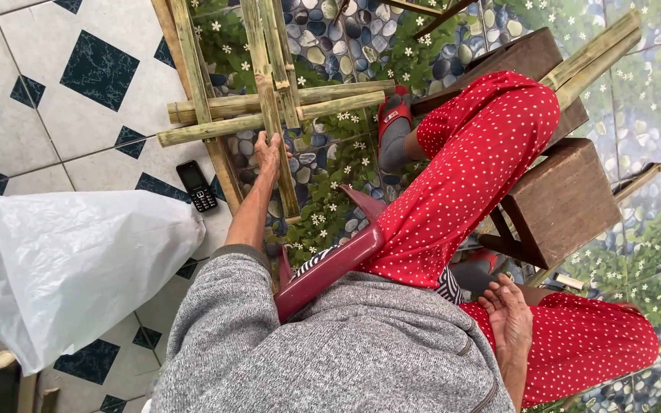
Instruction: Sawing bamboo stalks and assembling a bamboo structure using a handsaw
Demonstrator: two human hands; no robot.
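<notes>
The person sat looking down over a grey sweater and red dotted trousers. The left hand reached far forward and rested on a bamboo frame that lay on the floor, its grip closed loosely around one of the long upright bamboo sticks, just near of where two crosswise poles met the uprights. The frame lay at the far middle of the scene, partly on the white-and-dark tiled floor and partly on a floor covering printed with pebbles and small white flowers.

The right hand lay near the body on the right, palm up and fingers spread wide, holding nothing, resting against the red trouser leg. A dark red plastic seat edge showed between the sweater and the raised knee. One foot in a grey sock and red sandal rested on the floor just right of the frame.

A small black mobile phone lay on the tiles just left of the frame. A large white plastic bag lay at the near left. A brown wooden stool stood on the right, with more bamboo sticks leaning across it.
</notes>
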